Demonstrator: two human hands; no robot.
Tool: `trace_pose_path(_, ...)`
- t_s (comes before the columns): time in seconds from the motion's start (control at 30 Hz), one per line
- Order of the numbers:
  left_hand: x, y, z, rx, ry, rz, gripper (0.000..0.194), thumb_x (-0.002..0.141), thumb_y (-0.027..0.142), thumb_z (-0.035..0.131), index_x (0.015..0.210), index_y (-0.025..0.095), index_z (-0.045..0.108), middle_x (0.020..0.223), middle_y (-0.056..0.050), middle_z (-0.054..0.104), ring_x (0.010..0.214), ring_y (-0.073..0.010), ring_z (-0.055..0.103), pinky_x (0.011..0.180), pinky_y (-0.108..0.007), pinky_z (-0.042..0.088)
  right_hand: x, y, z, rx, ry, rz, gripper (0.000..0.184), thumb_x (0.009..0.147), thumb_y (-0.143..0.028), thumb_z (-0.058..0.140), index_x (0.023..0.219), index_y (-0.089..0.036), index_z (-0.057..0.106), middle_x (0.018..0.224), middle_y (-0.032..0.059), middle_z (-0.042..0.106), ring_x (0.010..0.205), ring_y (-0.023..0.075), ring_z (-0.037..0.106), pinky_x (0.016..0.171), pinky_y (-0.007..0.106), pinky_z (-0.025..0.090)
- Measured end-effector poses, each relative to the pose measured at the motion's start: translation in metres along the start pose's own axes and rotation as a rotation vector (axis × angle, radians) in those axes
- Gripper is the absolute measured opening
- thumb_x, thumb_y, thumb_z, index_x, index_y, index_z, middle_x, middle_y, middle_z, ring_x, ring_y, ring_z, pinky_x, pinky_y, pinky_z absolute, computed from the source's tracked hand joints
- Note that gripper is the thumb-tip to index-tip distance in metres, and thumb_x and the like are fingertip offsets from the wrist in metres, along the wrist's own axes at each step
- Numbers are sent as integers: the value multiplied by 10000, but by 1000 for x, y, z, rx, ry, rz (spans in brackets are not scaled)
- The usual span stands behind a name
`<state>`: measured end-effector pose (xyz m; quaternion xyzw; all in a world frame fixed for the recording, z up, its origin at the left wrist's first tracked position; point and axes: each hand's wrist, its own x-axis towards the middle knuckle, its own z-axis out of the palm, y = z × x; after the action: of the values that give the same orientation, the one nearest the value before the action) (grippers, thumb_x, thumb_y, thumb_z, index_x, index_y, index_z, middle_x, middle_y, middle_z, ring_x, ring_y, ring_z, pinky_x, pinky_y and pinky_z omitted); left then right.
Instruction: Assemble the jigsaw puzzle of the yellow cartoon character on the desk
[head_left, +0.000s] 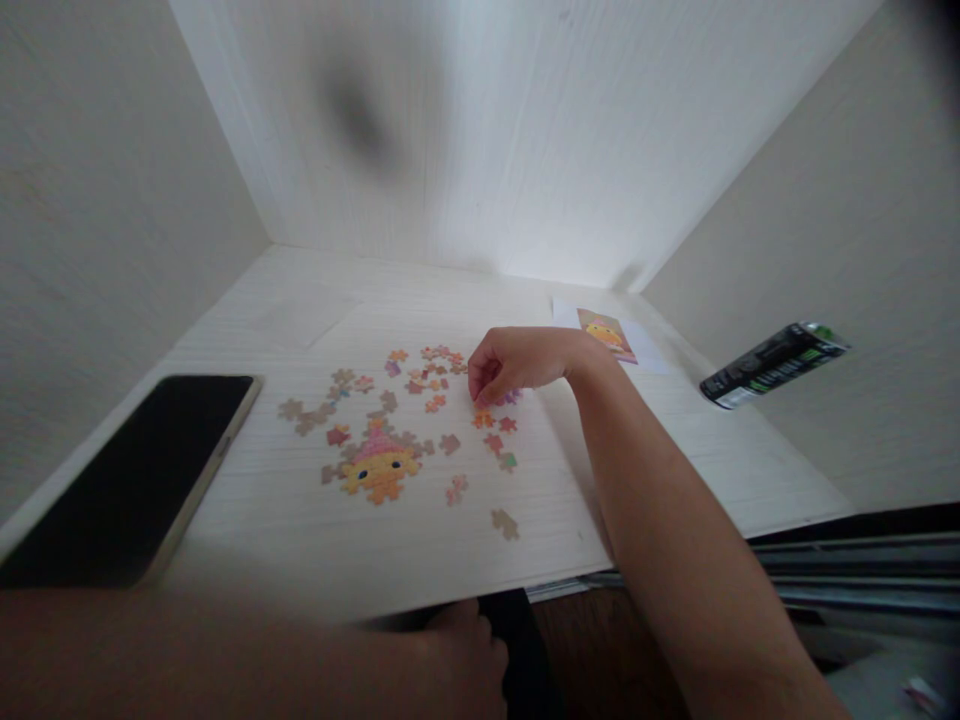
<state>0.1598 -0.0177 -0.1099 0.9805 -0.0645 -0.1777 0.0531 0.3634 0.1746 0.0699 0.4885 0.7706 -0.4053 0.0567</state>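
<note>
My right hand [506, 365] reaches down to the white table, thumb and fingers pinched on a jigsaw puzzle piece that they mostly cover. Just below the fingertips lie orange puzzle pieces [482, 420], with purple ones [512, 397] beside them. To the left sits a joined puzzle section [380, 465], showing a yellow face with dark eyes and a pink hat. Loose and partly joined pieces [435, 380] are scattered above it. My left hand [472, 650] is low, below the table edge near dark clothing, its fingers curled; the inside of it is hidden.
A black-screened tablet or phone [127, 480] lies at the left. At the back right is a paper with a reference picture [606, 333]. A dark can [772, 365] stands farther right. White panels [487, 130] enclose the table [300, 560].
</note>
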Motion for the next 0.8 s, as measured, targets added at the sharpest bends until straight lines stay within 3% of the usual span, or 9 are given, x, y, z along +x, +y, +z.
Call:
trace_pose_path(0.13, -1, -1, 0, -4, 1, -5, 163, 840, 324, 588, 838, 259, 738, 822, -112, 677, 753, -264, 609, 640, -402, 281, 2, 1, 0, -54, 19, -8, 198, 699, -279, 706, 845, -146, 717, 729, 25, 689, 609, 113, 553, 537, 226, 398)
trace_pose_path(0.4, 6, 5, 24, -11, 113, -33, 166, 817, 331, 607, 743, 255, 735, 742, -109, 666, 712, -258, 596, 658, -408, 284, 1, -2, 1, -101, 20, 34, 207, 685, -290, 719, 846, -160, 719, 730, 18, 685, 599, 108, 541, 534, 223, 386)
trace_pose_path(0.67, -2, 2, 3, 14, 101, -29, 148, 824, 338, 606, 796, 268, 733, 803, -92, 681, 740, -262, 609, 651, -401, 285, 1, -3, 1, -111, -2, 57, 257, 666, -343, 746, 847, -163, 715, 720, 18, 684, 606, 115, 551, 531, 226, 385)
trace_pose_path(0.8, -1, 2, 0, 10, 8, -29, 164, 835, 351, 594, 815, 271, 736, 844, -92, 691, 740, -272, 622, 638, -412, 305, 1, -5, 3, -147, 3, 91, 284, 626, -360, 777, 813, -158, 705, 721, 22, 683, 621, 124, 558, 527, 230, 379)
